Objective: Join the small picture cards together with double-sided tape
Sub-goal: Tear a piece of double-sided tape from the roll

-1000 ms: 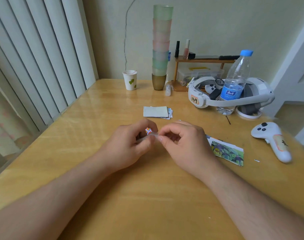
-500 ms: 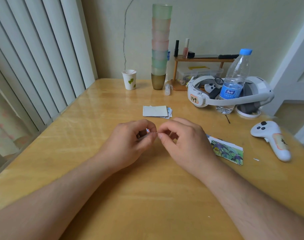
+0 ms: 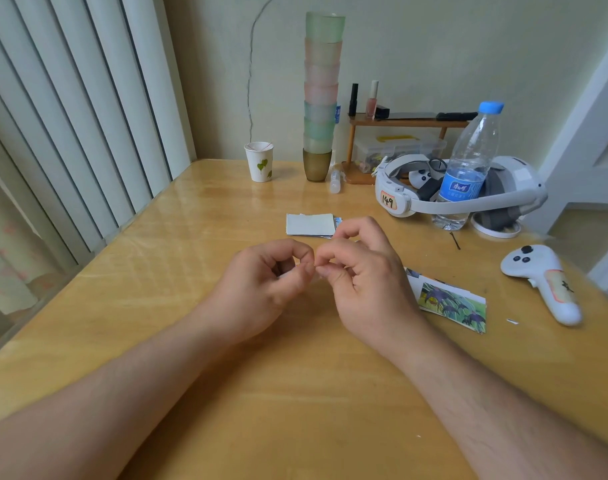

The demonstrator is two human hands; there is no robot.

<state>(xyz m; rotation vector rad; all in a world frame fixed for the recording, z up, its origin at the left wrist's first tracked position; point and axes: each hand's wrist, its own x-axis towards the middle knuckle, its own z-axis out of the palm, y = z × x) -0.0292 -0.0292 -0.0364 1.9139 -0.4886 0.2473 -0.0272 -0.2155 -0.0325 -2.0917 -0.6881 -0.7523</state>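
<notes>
Picture cards (image 3: 311, 224): one small stack, blank side up, lies on the tabletop (image 3: 191, 258) just beyond the hands; a second lot of joined cards (image 3: 449, 301), printed side up, lies just right of the right hand (image 3: 365, 282). Left hand (image 3: 264, 285) and right hand meet fingertip to fingertip above the tabletop, both pinching a thin pale strip, probably double-sided tape, largely hidden by the fingers. Progress, as judged: some cards appear already joined; the stack beyond is yet to be taped; tape preparation seems to be the step in hand.
</notes>
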